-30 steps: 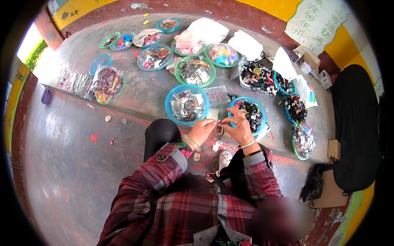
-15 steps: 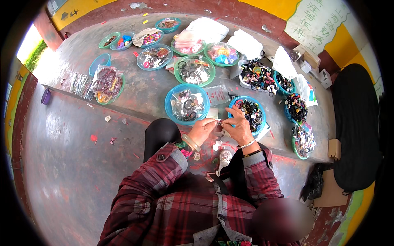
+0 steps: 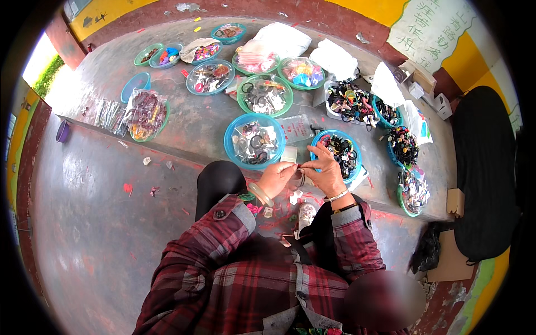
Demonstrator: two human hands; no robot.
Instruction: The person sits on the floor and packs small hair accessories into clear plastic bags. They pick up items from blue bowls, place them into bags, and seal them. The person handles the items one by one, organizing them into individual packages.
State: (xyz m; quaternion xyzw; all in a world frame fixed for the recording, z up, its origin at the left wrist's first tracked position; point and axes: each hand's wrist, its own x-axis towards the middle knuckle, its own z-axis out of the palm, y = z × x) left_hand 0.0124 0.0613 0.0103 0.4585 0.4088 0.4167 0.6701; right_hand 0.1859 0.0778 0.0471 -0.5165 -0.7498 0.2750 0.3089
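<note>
My left hand (image 3: 276,179) and my right hand (image 3: 326,174) meet in front of me, each in a pinch with fingertips almost touching. Between them is a thin dark hair tie (image 3: 302,180), its loop hanging below my right fingertips; fingers cover much of it. Just beyond my left hand sits a blue basket (image 3: 228,146) with bagged hair ties and pale pieces. Another blue basket (image 3: 359,149), full of black and coloured hair ties, stands right behind my right hand. A small pale card or box (image 3: 288,154) lies between the two baskets.
More baskets, including a green one (image 3: 241,103), spread over the raised concrete ledge (image 3: 190,120). A white tub (image 3: 333,115) of hair ties stands at the right. Bags of beads and sticks lie at the left. A long black case (image 3: 484,173) leans at the far right. Scraps litter the floor.
My fingertips have shifted slightly, and the pale bit seen between them before no longer shows. Arms and baskets stay in place.
</note>
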